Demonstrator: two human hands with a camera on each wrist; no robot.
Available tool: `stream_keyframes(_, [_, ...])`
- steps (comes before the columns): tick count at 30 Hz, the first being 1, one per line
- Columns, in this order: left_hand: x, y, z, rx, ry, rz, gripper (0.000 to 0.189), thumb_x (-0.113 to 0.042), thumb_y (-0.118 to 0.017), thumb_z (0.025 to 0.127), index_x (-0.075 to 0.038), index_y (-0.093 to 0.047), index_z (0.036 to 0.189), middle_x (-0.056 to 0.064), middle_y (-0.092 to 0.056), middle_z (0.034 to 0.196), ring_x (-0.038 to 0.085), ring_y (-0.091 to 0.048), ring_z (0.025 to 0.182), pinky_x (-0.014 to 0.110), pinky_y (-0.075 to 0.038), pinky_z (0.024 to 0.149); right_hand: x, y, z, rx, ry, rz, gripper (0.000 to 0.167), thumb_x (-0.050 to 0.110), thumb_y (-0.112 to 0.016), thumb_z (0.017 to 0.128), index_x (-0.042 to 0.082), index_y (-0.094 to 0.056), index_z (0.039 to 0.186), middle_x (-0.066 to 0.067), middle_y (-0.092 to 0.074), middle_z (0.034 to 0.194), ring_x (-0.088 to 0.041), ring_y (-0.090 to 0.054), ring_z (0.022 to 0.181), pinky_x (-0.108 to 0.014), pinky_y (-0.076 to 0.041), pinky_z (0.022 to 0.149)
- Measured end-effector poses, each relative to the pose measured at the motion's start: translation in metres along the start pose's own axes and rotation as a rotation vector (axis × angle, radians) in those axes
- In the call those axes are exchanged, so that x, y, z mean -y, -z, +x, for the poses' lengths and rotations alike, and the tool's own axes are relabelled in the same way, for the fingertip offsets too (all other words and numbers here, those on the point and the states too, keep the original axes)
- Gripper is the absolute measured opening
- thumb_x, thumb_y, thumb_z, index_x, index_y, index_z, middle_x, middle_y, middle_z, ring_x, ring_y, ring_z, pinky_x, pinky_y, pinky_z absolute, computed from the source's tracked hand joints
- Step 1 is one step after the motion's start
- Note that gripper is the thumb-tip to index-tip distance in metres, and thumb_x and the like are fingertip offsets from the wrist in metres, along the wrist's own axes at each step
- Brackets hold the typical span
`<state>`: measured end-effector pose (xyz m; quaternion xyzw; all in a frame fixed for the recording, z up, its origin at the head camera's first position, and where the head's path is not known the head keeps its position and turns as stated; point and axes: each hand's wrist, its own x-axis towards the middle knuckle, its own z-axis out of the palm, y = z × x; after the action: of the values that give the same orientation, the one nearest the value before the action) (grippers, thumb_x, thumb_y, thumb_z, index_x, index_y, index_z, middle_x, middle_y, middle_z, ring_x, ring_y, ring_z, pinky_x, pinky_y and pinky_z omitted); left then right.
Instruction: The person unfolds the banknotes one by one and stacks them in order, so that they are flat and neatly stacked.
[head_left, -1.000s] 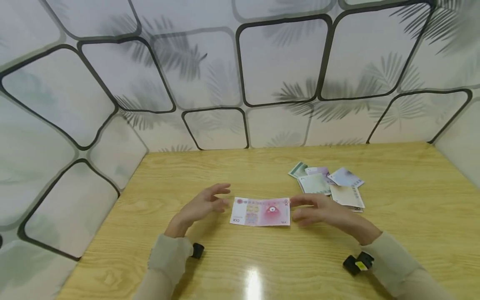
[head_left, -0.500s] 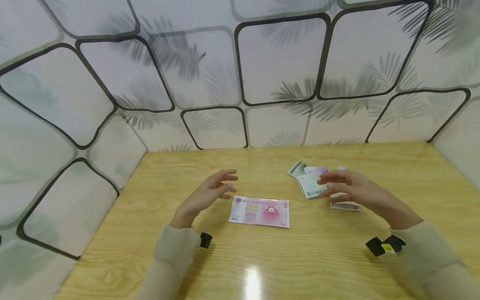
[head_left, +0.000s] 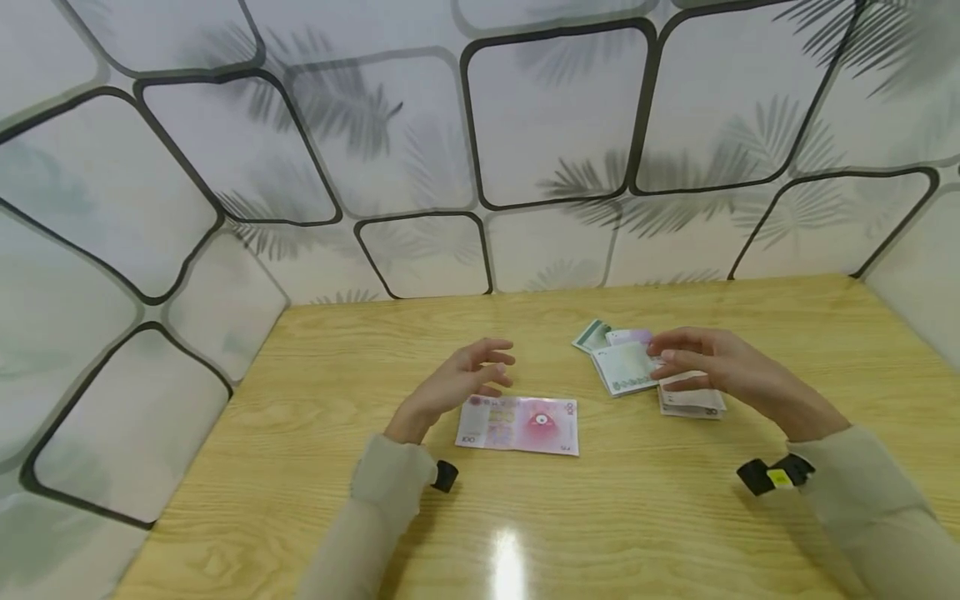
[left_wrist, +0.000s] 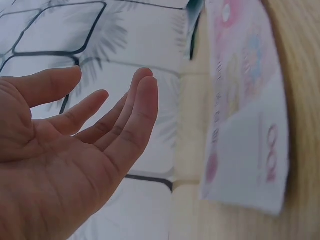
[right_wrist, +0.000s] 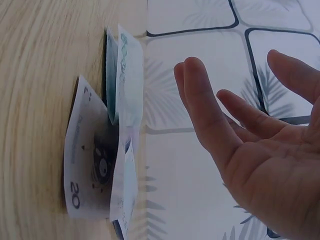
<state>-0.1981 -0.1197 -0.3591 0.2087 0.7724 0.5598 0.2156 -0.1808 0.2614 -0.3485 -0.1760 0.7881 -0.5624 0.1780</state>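
Note:
A pink play banknote (head_left: 525, 427) marked 100 lies flat on the wooden table, printed with a one-eyed figure. Just above its left end hovers my left hand (head_left: 442, 385), fingers relaxed and holding nothing; the left wrist view shows the palm (left_wrist: 65, 165) apart from the note. My right hand (head_left: 731, 371) hangs over a loose pile of folded notes, covering part of it. In that pile are a whitish-green note (head_left: 622, 369), a purple note (head_left: 628, 337), a dark green note (head_left: 592, 336) and a brownish note (right_wrist: 90, 155) marked 20. No note touches the right palm (right_wrist: 270, 170).
The wooden table (head_left: 337, 358) runs back to a wall (head_left: 555, 125) with a leaf and dark-line pattern. A side wall (head_left: 90, 333) closes in the left. Dark wrist devices (head_left: 776, 475) sit at both sleeves.
My right hand has left the pink note's right end and moved right, over the pile. The left hand has risen and shifted right, over the note's left end.

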Motion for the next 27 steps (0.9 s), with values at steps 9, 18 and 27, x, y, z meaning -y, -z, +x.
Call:
stream_keyframes(9, [0.005, -0.019, 0.017, 0.038, -0.024, -0.061, 0.046, -0.006, -0.045, 0.108, 0.01, -0.034, 0.15, 0.033, -0.045, 0.144, 0.04, -0.059, 0.118, 0.043, -0.053, 0.1, -0.007, 0.007, 0.002, -0.002, -0.034, 0.005, 0.052, 0.013, -0.044, 0.11, -0.02, -0.028, 0.147, -0.04, -0.035, 0.146, -0.015, -0.066, 0.108, -0.036, -0.058, 0.091])
stream_keyframes(18, [-0.002, -0.031, 0.035, 0.015, 0.006, -0.119, 0.046, -0.009, -0.046, 0.108, 0.007, -0.037, 0.15, 0.029, -0.045, 0.145, 0.038, -0.058, 0.121, 0.042, -0.052, 0.101, -0.009, 0.014, 0.009, -0.052, -0.065, 0.019, 0.054, 0.016, -0.044, 0.111, -0.02, -0.028, 0.147, -0.04, -0.037, 0.145, -0.01, -0.067, 0.105, -0.034, -0.058, 0.09])
stream_keyframes(27, [-0.002, -0.042, 0.047, -0.009, 0.025, -0.204, 0.045, -0.009, -0.045, 0.108, 0.011, -0.037, 0.147, 0.031, -0.046, 0.144, 0.042, -0.057, 0.123, 0.044, -0.052, 0.101, -0.014, 0.013, 0.013, -0.037, -0.089, 0.028, 0.053, 0.014, -0.043, 0.111, -0.021, -0.027, 0.146, -0.041, -0.036, 0.146, -0.011, -0.066, 0.106, -0.033, -0.058, 0.091])
